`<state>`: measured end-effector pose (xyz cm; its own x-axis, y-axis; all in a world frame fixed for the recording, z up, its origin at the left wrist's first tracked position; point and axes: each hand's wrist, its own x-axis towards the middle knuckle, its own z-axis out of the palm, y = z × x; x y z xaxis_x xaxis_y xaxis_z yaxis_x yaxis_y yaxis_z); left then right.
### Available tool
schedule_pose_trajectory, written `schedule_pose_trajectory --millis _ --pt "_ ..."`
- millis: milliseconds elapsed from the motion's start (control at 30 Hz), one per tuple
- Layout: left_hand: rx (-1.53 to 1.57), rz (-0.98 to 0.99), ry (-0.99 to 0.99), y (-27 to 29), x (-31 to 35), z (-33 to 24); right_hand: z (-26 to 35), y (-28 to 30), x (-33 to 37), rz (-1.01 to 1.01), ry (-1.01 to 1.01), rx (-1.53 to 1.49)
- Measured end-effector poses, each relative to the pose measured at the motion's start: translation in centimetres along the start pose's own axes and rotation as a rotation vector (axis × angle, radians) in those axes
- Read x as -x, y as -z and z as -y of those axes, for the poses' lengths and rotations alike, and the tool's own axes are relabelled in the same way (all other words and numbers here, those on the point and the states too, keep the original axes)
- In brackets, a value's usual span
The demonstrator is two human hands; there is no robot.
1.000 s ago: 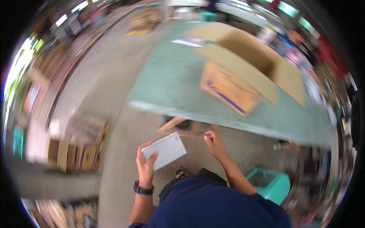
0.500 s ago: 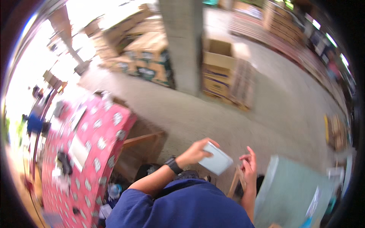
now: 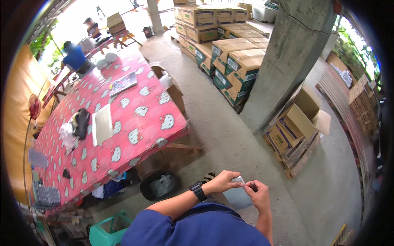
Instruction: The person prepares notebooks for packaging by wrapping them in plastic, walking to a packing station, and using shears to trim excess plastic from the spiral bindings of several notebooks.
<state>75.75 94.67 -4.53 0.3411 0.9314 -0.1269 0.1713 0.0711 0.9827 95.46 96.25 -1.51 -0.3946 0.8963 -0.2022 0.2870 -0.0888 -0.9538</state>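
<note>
In front of my body, my left hand [image 3: 223, 181] is closed on a thin, pale blue-white flat rectangular piece [image 3: 238, 199] that hangs below my fingers. Whether it is a pad, booklet or folded sheet I cannot make out. My right hand [image 3: 258, 196] meets it from the other side, thumb and finger pinched at its upper edge. A small dark patch shows by the right fingers; what it is does not show. A black watch is on my left wrist.
A table with a pink patterned cover [image 3: 135, 119] stands at left, bearing a tape dispenser [image 3: 81, 123] and a stack of thin items [image 3: 46, 195]. Near me are a black basin [image 3: 160, 186] and green stool [image 3: 108, 231]. Stacked cartons [image 3: 240, 61], a concrete pillar [image 3: 283, 57] and an open carton [image 3: 293, 127] stand ahead. Two people are far left.
My view has turned left, bringing more of the pink table into sight. My right hand, apart from the pale piece before, now pinches its edge beside my left hand. The piece has tilted.
</note>
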Motion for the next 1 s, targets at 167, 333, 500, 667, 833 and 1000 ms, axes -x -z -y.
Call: schedule_pose_trajectory --millis 167,333,500,667,833,1000 --pt "-0.135 -0.055 -0.111 3.9 -8.7 -2.6 0.9 4.2 -6.2 -0.037 0.06 0.153" --pt "0.026 -0.033 0.083 5.5 -17.8 -3.1 -1.4 11.0 -6.4 -0.325 0.048 0.15" --pt "0.152 0.097 -0.008 -1.1 -26.8 -5.1 -7.2 17.7 1.0 -0.686 -0.126 -0.05" --pt "-0.074 0.597 -0.053 -16.1 -34.7 -7.1 -8.4 24.9 4.0 -0.871 -0.025 0.036" --pt "-0.347 0.88 -0.341 -31.8 -41.4 -12.8 -10.9 35.6 7.4 -0.964 -0.053 0.058" --pt "-0.229 1.12 -0.391 -47.6 -44.6 -16.8 -14.3 45.5 14.3 -1.167 -0.003 0.225"
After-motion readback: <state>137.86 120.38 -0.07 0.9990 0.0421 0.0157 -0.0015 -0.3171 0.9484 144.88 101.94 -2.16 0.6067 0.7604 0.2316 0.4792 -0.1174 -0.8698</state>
